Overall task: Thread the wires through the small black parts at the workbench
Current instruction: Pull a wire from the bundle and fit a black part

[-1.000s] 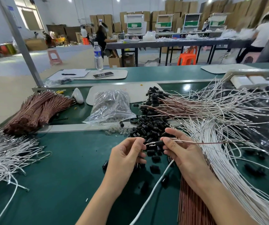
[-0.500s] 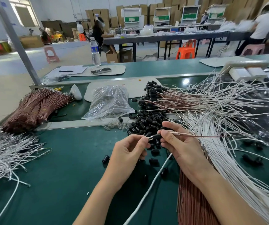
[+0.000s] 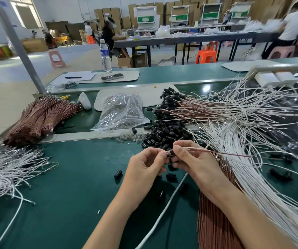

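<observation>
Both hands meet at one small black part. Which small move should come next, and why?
Probably push the brown wire further through the black part. The right hand pinches the part where the wire enters, and the left hand pinches the wire's end beside it, so threading seems unfinished.

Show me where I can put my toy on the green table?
The widest bare patch is the green mat between the white wire heap and the left hand. Right of the right hand, long white wires crowd it; behind the hands sits the black parts pile.
</observation>
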Motion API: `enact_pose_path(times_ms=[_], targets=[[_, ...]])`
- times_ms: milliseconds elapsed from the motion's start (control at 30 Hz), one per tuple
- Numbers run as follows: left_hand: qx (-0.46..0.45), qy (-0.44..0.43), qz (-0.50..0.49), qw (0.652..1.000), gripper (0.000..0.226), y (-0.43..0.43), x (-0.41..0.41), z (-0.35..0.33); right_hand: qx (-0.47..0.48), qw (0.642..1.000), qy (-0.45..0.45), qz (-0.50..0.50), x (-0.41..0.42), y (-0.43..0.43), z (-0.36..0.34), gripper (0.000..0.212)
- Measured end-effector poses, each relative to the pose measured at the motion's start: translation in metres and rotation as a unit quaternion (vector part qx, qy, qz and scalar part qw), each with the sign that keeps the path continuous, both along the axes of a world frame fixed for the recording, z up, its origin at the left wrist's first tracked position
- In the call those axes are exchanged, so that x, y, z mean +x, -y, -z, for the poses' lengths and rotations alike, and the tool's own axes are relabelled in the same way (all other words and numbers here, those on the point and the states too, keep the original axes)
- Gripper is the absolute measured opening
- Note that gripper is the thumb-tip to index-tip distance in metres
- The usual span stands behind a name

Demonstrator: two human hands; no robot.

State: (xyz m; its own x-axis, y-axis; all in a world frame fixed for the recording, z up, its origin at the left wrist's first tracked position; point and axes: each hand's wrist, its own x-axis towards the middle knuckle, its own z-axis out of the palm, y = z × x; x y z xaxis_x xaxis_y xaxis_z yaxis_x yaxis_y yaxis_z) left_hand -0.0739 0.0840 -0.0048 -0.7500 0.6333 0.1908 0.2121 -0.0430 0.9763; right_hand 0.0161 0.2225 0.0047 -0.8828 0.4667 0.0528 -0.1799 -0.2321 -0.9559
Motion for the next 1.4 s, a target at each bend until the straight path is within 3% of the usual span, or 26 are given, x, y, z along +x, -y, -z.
enact_pose_path(times_ms=[267, 367, 533, 700, 1400], targets=[[-0.001, 0.004, -0.021, 1.000, 0.014, -0.003, 0.001, 0.000, -0.008, 0.998, -0.015, 0.054, -0.001, -0.003, 0.001, 0.056], [0.005, 0.013, -0.030, 0.999, 0.015, -0.004, 0.001, 0.000, -0.030, 0.999, -0.026, 0.030, -0.001, -0.002, 0.000, 0.057], [-0.002, 0.004, -0.016, 1.000, 0.015, -0.003, 0.001, -0.001, 0.052, 0.999, 0.010, 0.002, 0.000, 0.004, -0.001, 0.028], [0.010, 0.007, 0.014, 1.000, 0.018, -0.001, 0.000, -0.002, 0.063, 0.998, 0.009, 0.020, 0.002, 0.002, -0.002, 0.021], [-0.005, -0.026, 0.013, 1.000, 0.010, 0.000, -0.001, 0.001, 0.168, 0.985, 0.037, 0.031, 0.004, -0.007, 0.000, 0.051]])
